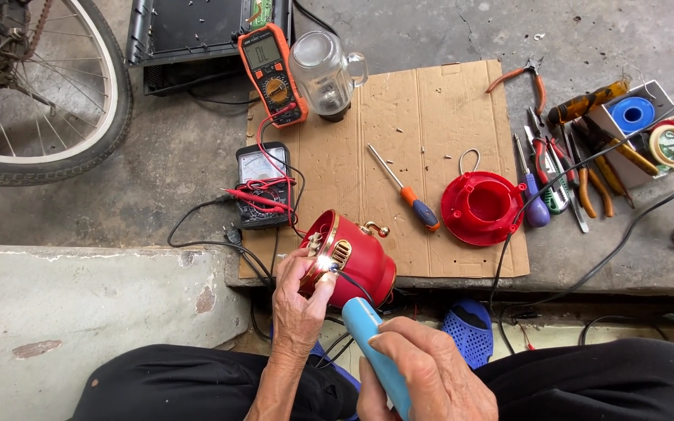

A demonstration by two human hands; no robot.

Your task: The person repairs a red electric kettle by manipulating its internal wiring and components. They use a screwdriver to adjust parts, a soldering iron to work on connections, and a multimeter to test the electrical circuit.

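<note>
Soft even daylight, sharp focus

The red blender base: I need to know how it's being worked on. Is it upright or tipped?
Tipped. The red blender base lies on its side on the cardboard, steadied by the left hand.

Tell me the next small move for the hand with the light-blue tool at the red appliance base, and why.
Probably keep the right hand steady, holding the light-blue handled tool's tip on the lit spot. The tip already sits at the small part pinched by the left hand on the rim of the red, gold-trimmed appliance base, so shifting it could break contact.
</note>
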